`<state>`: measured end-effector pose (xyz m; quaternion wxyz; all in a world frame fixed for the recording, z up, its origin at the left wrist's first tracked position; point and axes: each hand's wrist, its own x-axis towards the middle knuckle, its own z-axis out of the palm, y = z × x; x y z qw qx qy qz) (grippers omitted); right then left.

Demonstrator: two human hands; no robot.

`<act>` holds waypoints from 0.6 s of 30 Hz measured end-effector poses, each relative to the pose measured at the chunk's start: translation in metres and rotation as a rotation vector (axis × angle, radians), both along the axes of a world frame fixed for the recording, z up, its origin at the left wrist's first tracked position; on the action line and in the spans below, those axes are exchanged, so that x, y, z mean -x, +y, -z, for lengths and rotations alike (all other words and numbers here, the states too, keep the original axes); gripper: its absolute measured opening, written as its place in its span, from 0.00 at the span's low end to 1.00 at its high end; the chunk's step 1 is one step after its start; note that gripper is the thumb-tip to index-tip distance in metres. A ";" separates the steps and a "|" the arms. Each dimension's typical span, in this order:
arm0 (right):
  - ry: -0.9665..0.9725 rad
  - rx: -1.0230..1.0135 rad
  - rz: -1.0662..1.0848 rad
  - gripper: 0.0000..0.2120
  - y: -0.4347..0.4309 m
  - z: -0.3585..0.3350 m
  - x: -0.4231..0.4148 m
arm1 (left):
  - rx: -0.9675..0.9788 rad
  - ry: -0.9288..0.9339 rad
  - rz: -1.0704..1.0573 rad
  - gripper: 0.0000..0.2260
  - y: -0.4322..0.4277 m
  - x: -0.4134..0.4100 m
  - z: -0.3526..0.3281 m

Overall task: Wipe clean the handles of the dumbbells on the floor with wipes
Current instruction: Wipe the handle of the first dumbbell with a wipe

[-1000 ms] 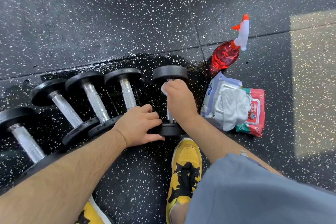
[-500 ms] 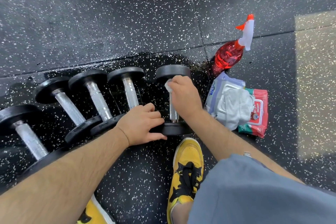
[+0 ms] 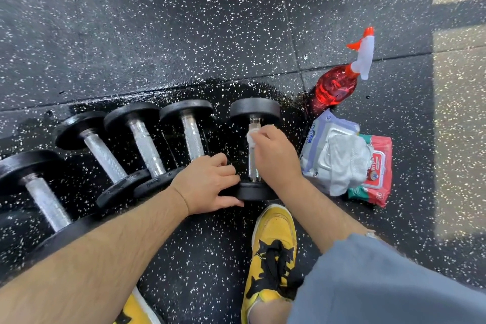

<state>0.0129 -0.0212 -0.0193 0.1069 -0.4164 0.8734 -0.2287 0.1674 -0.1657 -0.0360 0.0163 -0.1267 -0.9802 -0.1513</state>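
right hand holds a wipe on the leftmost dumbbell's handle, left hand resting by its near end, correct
Not the leftmost: in the head view the right hand holds the wipe on the handle of the rightmost dumbbell, beside the spray bottle. The left hand does rest by its near end.

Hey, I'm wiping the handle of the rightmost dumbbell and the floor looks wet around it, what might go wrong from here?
1. The floor looks wet, so the dumbbell may slide or roll, though the left hand steadies its near head.
2. The yellow shoe sits beside that head and might get hit.
3. The right hand gripping the wipe could knock the nearby spray bottle.
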 end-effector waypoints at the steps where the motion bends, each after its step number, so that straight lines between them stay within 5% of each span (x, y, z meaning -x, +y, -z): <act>1: -0.039 -0.014 0.031 0.06 -0.003 -0.001 0.004 | 0.004 -0.002 -0.002 0.25 0.000 0.001 0.000; 10: -0.095 0.062 0.140 0.12 0.001 -0.011 -0.007 | 0.024 -0.009 -0.008 0.24 0.002 0.000 0.000; 18: -0.433 0.049 0.470 0.12 -0.004 -0.003 -0.003 | 0.017 -0.007 -0.006 0.24 0.002 -0.002 -0.001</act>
